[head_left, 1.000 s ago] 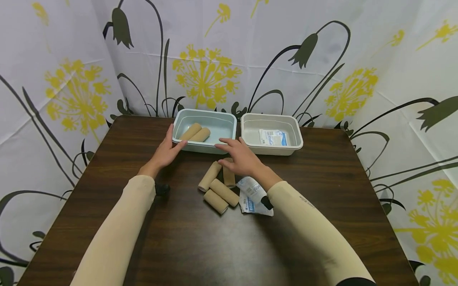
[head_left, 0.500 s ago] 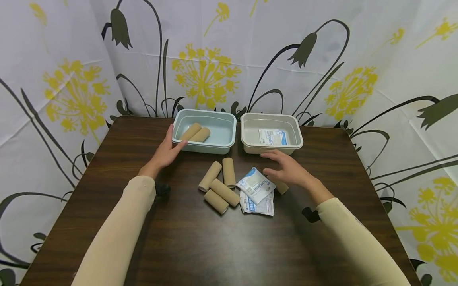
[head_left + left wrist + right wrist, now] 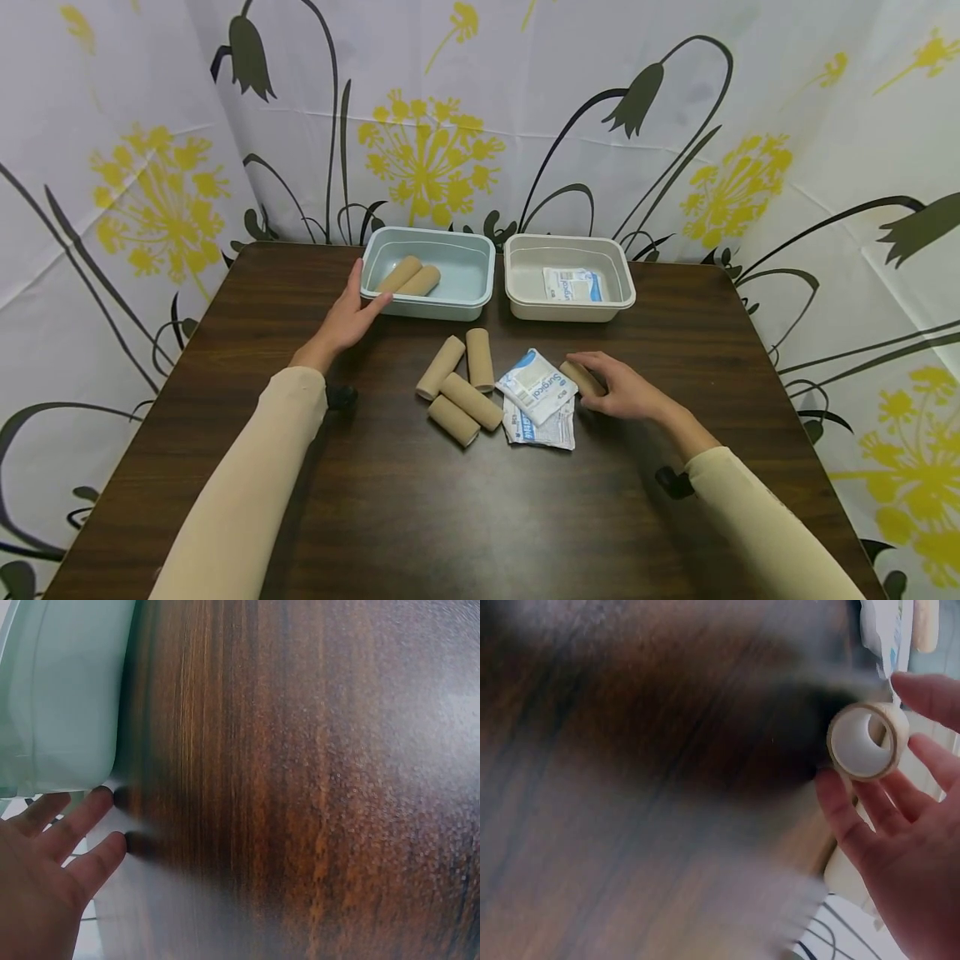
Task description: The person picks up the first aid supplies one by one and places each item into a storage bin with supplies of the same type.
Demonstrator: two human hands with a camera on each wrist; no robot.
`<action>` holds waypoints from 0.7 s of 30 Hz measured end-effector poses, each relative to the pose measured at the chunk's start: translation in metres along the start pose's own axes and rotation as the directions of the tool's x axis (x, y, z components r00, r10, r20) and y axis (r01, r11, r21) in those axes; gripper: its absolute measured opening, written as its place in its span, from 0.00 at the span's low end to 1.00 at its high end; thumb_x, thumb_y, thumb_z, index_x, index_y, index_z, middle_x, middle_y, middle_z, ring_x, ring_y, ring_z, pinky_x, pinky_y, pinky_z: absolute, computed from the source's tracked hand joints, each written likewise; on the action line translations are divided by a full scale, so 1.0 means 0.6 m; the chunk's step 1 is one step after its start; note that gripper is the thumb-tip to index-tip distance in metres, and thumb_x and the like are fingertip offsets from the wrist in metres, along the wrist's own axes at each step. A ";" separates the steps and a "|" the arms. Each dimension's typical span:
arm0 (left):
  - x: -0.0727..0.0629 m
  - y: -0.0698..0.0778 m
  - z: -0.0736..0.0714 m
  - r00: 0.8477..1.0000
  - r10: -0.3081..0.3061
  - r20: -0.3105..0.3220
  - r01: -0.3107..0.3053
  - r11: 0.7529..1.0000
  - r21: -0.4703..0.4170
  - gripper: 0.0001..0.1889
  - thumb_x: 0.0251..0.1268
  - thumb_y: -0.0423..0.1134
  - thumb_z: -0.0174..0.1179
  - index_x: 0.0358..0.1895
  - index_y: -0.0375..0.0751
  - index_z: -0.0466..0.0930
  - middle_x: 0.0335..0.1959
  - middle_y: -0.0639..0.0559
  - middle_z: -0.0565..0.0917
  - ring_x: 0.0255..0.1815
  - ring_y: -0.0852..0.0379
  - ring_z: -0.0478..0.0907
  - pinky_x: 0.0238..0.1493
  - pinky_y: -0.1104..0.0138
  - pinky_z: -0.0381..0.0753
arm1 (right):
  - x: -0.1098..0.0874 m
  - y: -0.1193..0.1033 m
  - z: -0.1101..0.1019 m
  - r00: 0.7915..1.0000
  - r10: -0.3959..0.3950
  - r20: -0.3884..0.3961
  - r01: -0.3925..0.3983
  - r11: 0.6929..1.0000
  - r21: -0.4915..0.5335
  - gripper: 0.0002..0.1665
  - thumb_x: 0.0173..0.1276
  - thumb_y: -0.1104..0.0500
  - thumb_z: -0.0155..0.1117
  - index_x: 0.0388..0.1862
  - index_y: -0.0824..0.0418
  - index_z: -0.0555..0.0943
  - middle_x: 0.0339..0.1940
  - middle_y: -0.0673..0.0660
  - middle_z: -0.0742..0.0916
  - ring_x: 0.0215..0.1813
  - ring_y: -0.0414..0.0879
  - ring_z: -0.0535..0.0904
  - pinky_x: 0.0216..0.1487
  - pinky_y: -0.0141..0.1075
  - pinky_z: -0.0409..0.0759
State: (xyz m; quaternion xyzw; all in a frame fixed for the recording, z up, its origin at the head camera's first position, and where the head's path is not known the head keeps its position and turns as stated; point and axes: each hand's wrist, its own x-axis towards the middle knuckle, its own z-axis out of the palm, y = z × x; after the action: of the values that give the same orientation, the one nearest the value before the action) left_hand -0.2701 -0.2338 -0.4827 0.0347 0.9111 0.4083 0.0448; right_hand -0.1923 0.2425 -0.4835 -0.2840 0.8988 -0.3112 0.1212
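My right hand is low on the table, fingers and thumb around a tan cardboard tube. In the right wrist view the same tube shows its round hollow end between thumb and fingers. My left hand rests against the left end of a pale blue bin, thumb at its front corner and fingers along its side. The left wrist view has these fingers extended at the bin's lower edge. Inside the bin lie two tubes.
Several loose tubes lie mid-table. Beside them are two overlapping white-and-blue packets marked "Surgical". A beige bin holding a similar packet stands right of the blue one. Behind the table hangs a flowered curtain.
My right hand has swung right from above the loose tubes, past the packets, and come down around the tube there. The left hand stays at the blue bin.
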 end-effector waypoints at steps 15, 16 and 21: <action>0.001 -0.001 0.000 1.000 0.009 0.003 -0.009 1.000 -0.003 0.47 0.74 0.61 0.47 0.78 0.55 0.21 0.79 0.38 0.39 0.77 0.33 0.44 0.70 0.38 0.46 | 0.000 0.002 0.010 0.995 0.021 -0.094 -0.024 0.999 -0.024 0.34 0.60 0.69 0.66 0.68 0.65 0.72 0.61 0.64 0.79 0.55 0.58 0.77 0.55 0.53 0.75; 0.001 -0.001 0.000 1.000 0.009 0.002 -0.009 1.000 -0.002 0.47 0.74 0.61 0.47 0.78 0.55 0.21 0.79 0.37 0.40 0.76 0.33 0.44 0.70 0.38 0.46 | -0.001 0.001 0.008 0.995 0.024 -0.098 -0.027 0.999 -0.030 0.34 0.60 0.70 0.66 0.68 0.66 0.73 0.61 0.65 0.79 0.55 0.59 0.77 0.55 0.54 0.75; 0.001 -0.002 -0.001 1.000 0.006 0.006 -0.006 1.000 -0.008 0.47 0.73 0.62 0.47 0.78 0.56 0.21 0.79 0.37 0.40 0.76 0.33 0.44 0.70 0.38 0.46 | -0.003 -0.004 -0.003 0.992 0.060 -0.115 -0.065 0.997 -0.036 0.34 0.61 0.70 0.65 0.67 0.66 0.73 0.60 0.66 0.79 0.56 0.61 0.77 0.55 0.56 0.75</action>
State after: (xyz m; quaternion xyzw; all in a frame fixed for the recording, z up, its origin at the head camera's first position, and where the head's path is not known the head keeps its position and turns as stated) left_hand -0.2706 -0.2350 -0.4832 0.0385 0.9092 0.4121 0.0464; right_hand -0.1904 0.2429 -0.4807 -0.2400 0.9187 -0.3049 0.0735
